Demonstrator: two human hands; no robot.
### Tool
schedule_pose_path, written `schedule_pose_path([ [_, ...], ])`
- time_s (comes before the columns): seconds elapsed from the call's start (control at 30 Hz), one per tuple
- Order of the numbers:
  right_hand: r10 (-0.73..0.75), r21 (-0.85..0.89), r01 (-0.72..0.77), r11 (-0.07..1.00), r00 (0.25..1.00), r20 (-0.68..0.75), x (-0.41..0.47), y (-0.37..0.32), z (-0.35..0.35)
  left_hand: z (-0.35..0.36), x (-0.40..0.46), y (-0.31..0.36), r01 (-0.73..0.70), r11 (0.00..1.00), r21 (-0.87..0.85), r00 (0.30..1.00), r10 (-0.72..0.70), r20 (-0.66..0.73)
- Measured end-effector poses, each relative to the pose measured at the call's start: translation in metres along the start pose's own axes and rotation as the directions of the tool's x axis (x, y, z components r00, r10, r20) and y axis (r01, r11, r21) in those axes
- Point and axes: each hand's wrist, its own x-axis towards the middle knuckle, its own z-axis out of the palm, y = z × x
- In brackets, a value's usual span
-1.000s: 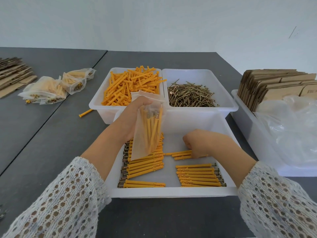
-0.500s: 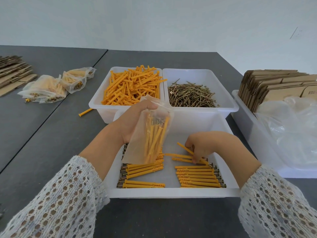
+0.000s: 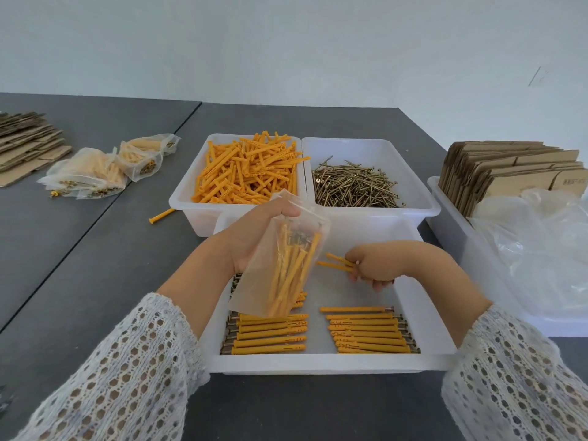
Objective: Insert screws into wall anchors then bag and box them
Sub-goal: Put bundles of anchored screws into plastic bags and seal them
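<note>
My left hand (image 3: 254,233) grips a clear plastic bag (image 3: 280,268) by its top, tilted, with several orange anchors with screws inside. My right hand (image 3: 377,265) pinches two assembled anchors (image 3: 337,262), lifted above the near white tray (image 3: 318,364), their tips pointing left toward the bag. Two rows of assembled anchors lie in that tray, a left row (image 3: 270,335) partly hidden by the bag and a right row (image 3: 366,332). Behind it stand a tray of loose orange anchors (image 3: 248,173) and a tray of brass screws (image 3: 353,186).
Filled bags (image 3: 105,170) lie at the left on the grey table, by flat cardboard (image 3: 25,141). One loose anchor (image 3: 160,215) lies beside the anchor tray. A bin at the right (image 3: 445,224) holds folded cardboard boxes (image 3: 509,167) and clear plastic bags (image 3: 541,246).
My right hand picked two anchors off the tray floor and lifted them toward the bag. My left hand tilted the bag's mouth to the right.
</note>
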Motion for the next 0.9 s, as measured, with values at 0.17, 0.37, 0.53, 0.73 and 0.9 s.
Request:
schedule_pose_path([
  [0.17,-0.073,-0.018,0.07,0.997,0.95,-0.304,-0.035,-0.003,-0.029,-0.003,0.002,-0.002,0.062,0.997,0.055,0.994,-0.067,0.089],
  [0.37,-0.122,-0.352,-0.075,0.933,0.855,-0.505,-0.078,-0.015,-0.056,-0.002,0.006,-0.004,0.051,0.996,0.078,0.991,-0.06,0.121],
  [0.53,-0.225,-0.615,-0.103,0.782,0.874,-0.431,-0.082,-0.042,-0.065,0.001,0.006,-0.004,0.016,0.997,0.07,0.983,-0.029,0.181],
  [0.73,-0.457,-0.795,0.065,0.603,0.845,-0.278,-0.069,-0.073,-0.058,0.002,0.008,-0.006,-0.043,0.998,0.05,0.966,0.029,0.258],
  [0.9,-0.422,-0.647,0.257,0.717,0.9,-0.11,-0.06,-0.087,-0.074,0.004,0.006,-0.005,-0.02,0.998,0.057,0.964,0.004,0.266],
])
